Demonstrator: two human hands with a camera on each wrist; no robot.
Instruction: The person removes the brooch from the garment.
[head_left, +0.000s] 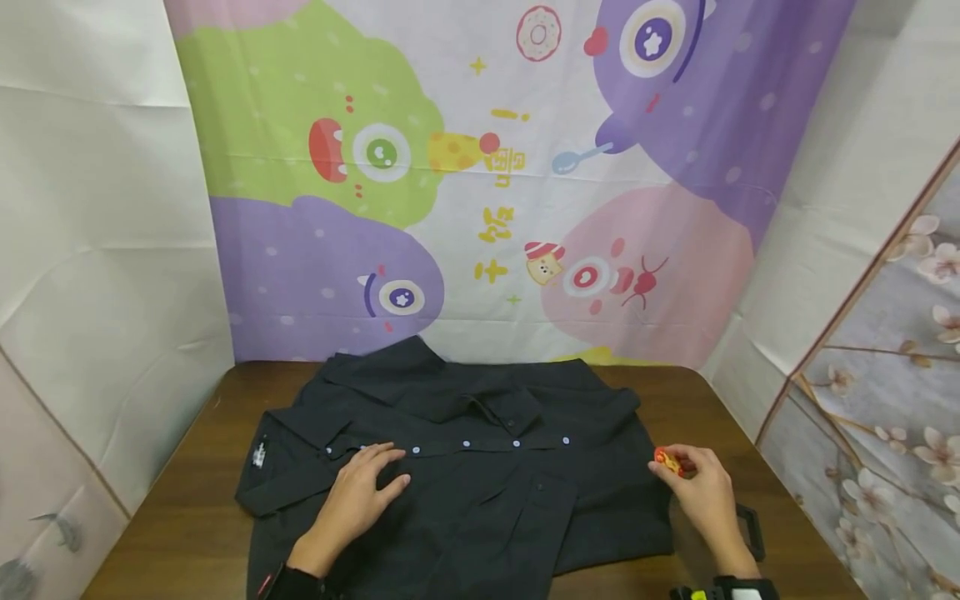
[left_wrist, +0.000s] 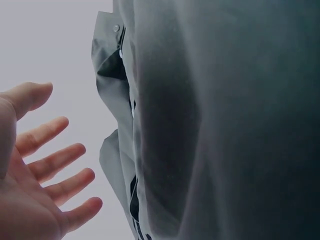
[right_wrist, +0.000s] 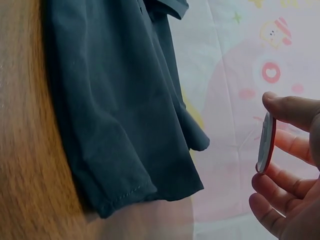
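Observation:
A black button-up shirt (head_left: 480,500) lies spread on the table, its row of pale buttons running across it. Over the placket, near the buttons on the left, my left hand (head_left: 360,496) is held with fingers extended and nothing in them. In the left wrist view the fingers of that left hand (left_wrist: 55,170) are spread beside the dark cloth. My right hand (head_left: 701,492), just off the shirt's right edge, pinches a small flat red-and-yellow piece (head_left: 667,461) between thumb and fingers. Seen edge-on in the right wrist view, this flat piece (right_wrist: 266,142) has a red rim and a pale grey back.
The brown wooden table (head_left: 172,492) shows on both sides of the shirt. A dark, frame-like object (head_left: 752,533) lies by my right wrist. Behind the table hangs a cloth (head_left: 480,325) printed with cartoon monsters, with pale sheets at either side.

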